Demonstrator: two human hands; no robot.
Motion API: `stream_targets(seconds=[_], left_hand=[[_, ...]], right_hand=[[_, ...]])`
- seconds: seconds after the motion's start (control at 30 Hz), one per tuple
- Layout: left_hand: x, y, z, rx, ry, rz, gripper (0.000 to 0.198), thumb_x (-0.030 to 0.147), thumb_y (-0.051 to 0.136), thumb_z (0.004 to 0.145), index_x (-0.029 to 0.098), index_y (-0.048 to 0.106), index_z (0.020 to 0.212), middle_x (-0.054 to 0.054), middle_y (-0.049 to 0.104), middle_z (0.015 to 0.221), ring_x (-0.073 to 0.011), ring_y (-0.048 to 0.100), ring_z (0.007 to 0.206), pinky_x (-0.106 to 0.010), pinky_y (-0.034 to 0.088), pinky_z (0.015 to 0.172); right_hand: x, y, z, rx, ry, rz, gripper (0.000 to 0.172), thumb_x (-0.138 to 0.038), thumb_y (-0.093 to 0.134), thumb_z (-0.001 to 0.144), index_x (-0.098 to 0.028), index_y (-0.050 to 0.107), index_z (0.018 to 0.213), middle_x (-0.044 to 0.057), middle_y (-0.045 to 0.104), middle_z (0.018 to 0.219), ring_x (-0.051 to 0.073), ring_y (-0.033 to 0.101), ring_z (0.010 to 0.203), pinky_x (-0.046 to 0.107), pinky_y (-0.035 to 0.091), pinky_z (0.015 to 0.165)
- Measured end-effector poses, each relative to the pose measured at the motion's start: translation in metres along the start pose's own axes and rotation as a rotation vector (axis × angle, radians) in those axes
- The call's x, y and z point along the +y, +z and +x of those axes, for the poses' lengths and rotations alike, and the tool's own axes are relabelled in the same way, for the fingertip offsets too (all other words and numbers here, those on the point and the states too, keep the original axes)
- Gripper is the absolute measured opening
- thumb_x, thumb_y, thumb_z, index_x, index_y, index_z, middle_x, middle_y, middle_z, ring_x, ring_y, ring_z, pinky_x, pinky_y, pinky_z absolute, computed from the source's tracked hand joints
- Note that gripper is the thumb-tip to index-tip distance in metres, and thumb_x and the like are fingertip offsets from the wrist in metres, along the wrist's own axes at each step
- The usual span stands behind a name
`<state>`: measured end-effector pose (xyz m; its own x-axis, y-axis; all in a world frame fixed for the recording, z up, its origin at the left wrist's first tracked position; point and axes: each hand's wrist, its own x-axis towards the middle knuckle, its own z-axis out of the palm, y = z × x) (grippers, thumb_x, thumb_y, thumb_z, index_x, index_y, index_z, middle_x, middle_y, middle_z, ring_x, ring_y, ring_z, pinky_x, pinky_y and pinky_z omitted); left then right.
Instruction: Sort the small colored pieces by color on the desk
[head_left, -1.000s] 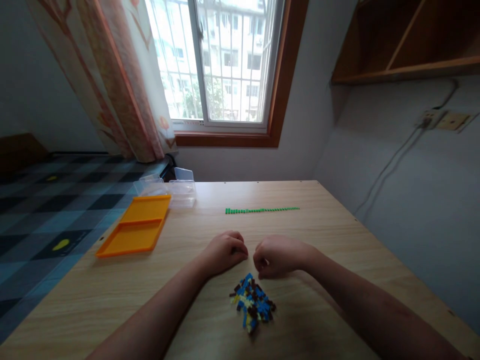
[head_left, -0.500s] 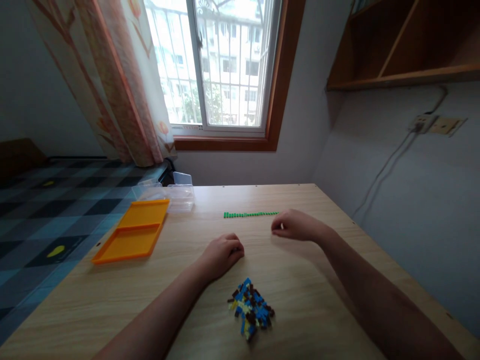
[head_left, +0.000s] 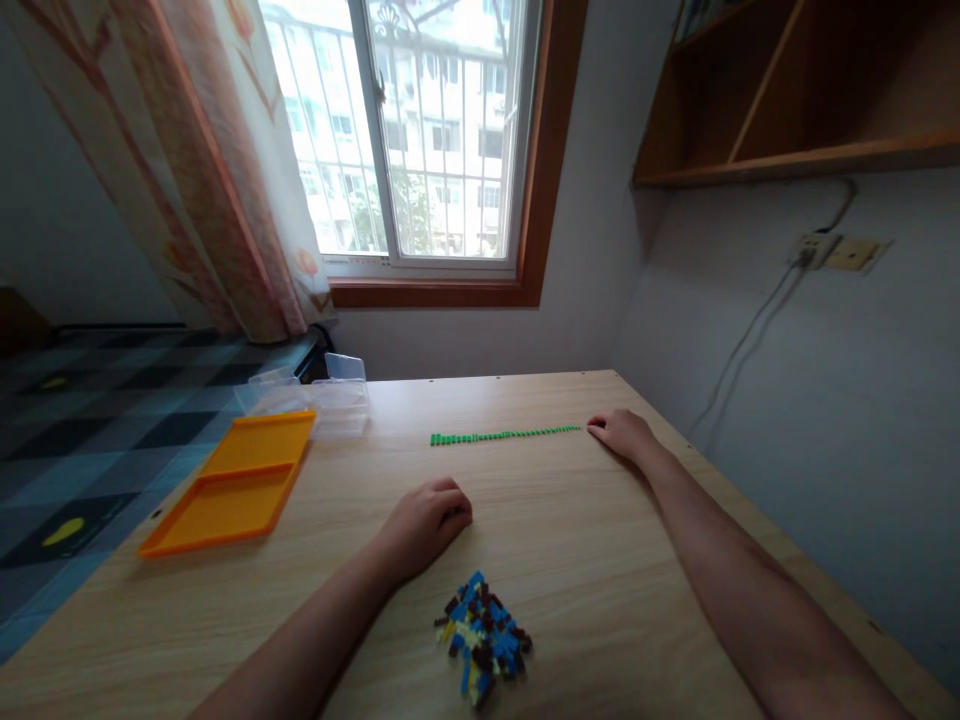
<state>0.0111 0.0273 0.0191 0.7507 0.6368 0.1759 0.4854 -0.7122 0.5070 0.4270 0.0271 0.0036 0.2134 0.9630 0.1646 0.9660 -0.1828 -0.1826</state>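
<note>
A long row of small green bricks (head_left: 491,436) runs across the far half of the table, with the larger pieces at its left end. Just past the row's right end is my right hand (head_left: 621,434), its thumb and fingertips pinched together low over the tabletop. Whatever is between them is too small to make out. My left hand (head_left: 429,520) rests on the table nearer to me, fingers curled in, and their contents are hidden. In front of me lies a loose pile of blue, brown and yellow bricks (head_left: 484,640).
At the left of the wooden table (head_left: 570,560) lies an orange two-part tray (head_left: 257,468). Clear plastic boxes (head_left: 341,405) stand behind it. A checked bed (head_left: 150,400) adjoins the left side, a wall (head_left: 840,400) the right. A wooden shelf (head_left: 795,165) hangs above.
My right hand has moved right and away from me, from beside the row to its right end, uncovering that end. My left hand stays curled on the table. The view has turned slightly right.
</note>
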Motion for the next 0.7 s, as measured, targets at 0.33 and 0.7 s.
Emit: stream_targets(seconds=[0.33, 0.7], left_hand=[[-0.002, 0.001, 0.001, 0.002, 0.012, -0.018, 0.014, 0.022, 0.057, 0.089, 0.020, 0.069, 0.081, -0.004, 0.067, 0.090, -0.0171, 0.062, 0.088, -0.026, 0.046, 0.079], [-0.002, 0.000, 0.001, -0.001, 0.009, -0.010, 0.014, 0.021, 0.057, 0.089, 0.020, 0.068, 0.081, -0.003, 0.068, 0.091, -0.0173, 0.062, 0.089, -0.026, 0.045, 0.080]], right_hand=[[0.017, 0.012, 0.005, -0.005, -0.073, 0.257, 0.029, -0.036, 0.061, 0.085, -0.022, 0.077, 0.104, 0.003, 0.076, 0.088, 0.017, 0.066, 0.073, 0.025, 0.047, 0.068], [0.009, 0.015, 0.006, 0.054, 0.013, 0.252, 0.024, -0.038, 0.062, 0.083, -0.025, 0.080, 0.091, 0.003, 0.078, 0.091, 0.021, 0.069, 0.082, 0.028, 0.046, 0.070]])
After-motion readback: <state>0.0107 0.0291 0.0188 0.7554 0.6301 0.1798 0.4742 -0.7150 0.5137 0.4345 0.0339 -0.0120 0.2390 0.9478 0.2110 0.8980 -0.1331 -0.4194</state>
